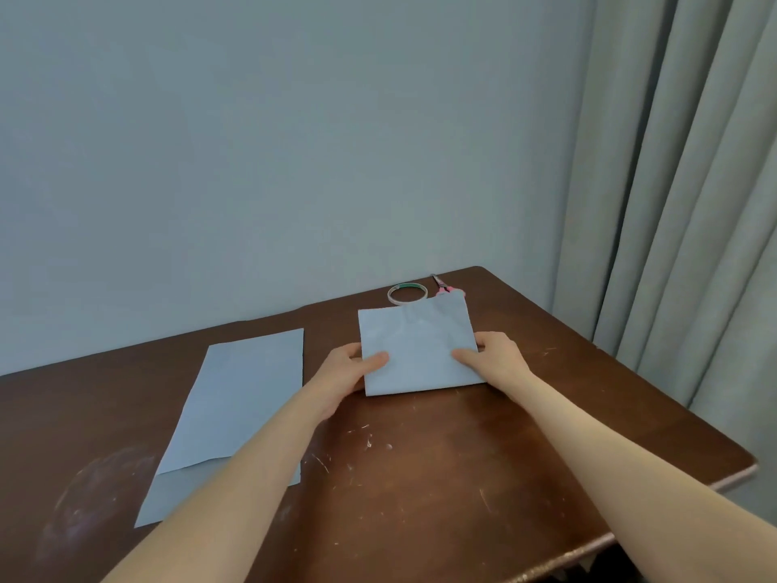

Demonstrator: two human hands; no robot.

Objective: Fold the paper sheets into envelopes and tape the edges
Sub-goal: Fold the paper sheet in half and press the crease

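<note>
As thumbs (pixel 376 358) press on top | left hand (pixel 347 370) pinches folded sheet (pixel 420 351), left edge | right hand (pixel 498 351), right edge

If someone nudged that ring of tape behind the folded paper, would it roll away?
Probably not: the tape roll lies flat on the table, so it would likely slide rather than roll. It looks like a thin ring, so it is probably very light.

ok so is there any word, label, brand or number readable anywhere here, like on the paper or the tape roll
No text can be read in this view.
folded paper sheet: the face that shows is blank.
flat paper sheets: blank.
tape roll: too small to tell any print.
scissors: too small to tell any mark.
</note>
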